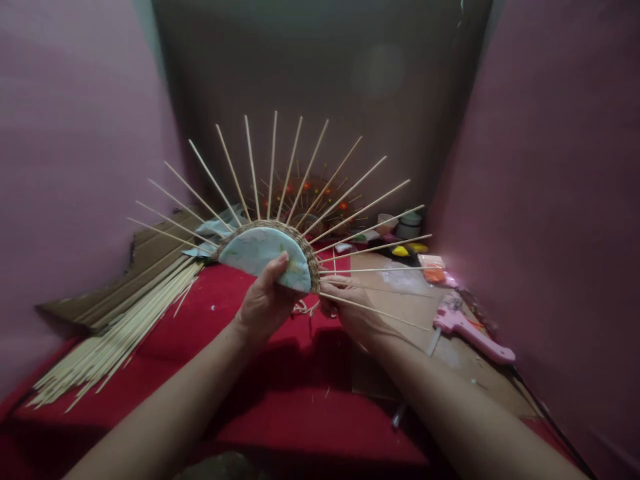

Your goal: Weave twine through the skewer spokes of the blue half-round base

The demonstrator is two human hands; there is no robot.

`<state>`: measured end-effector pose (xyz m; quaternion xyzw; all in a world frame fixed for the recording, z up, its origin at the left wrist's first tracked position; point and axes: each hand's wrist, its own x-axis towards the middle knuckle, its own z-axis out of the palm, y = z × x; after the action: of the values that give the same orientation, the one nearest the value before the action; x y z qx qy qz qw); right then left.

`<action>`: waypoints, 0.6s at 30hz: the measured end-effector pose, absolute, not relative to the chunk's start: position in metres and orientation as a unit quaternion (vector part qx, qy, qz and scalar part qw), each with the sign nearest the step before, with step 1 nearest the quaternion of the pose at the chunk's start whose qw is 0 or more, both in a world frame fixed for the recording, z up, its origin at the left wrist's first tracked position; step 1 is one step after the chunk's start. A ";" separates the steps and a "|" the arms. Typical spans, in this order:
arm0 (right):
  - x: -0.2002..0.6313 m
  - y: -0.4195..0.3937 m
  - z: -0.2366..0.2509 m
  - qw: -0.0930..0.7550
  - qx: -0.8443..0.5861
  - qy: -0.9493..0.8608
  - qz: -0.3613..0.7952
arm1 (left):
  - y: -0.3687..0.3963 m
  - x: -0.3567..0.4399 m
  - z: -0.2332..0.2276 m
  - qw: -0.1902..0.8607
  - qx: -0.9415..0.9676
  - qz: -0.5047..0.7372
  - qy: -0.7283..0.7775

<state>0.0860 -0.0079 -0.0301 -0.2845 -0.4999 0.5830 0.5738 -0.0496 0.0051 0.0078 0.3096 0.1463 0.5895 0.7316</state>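
A half-round piece covered in pale floral fabric (pixel 250 250) is held up over the red cloth, its curved edge trimmed with a braided cord (pixel 313 261). Several thin wooden sticks (pixel 273 167) fan outward from that edge like rays. My left hand (pixel 267 297) grips the piece from below, thumb pressed on the fabric front and fingers behind it. At the lower right end of the braid, my right hand (pixel 347 307) is closed beside the lowest sticks; its fingertips are partly hidden. Loose twine (pixel 305 308) hangs between the hands.
A bundle of loose sticks (pixel 135 320) lies left, beside cardboard (pixel 90 300). On a board at right rests a pink glue gun (pixel 470 330) with an orange packet (pixel 433 270) behind it. A decorated stick-rayed piece (pixel 320 193) stands at the back near cups (pixel 409 225). Walls flank both sides.
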 end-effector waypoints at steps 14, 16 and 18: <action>0.135 0.005 -0.003 0.641 -0.302 -0.447 0.546 | 0.024 -0.059 0.010 0.700 0.232 0.649 0.189; 0.146 0.012 -0.006 0.645 -0.281 -0.435 0.563 | 0.025 -0.059 0.010 0.698 0.228 0.650 0.194; 0.156 0.018 -0.007 0.657 -0.252 -0.420 0.573 | 0.027 -0.060 0.011 0.695 0.236 0.651 0.194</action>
<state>0.1558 0.0176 -0.0073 -0.2516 -0.4201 0.5733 0.6569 -0.0599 0.0265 0.0106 0.2361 0.1945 0.6507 0.6950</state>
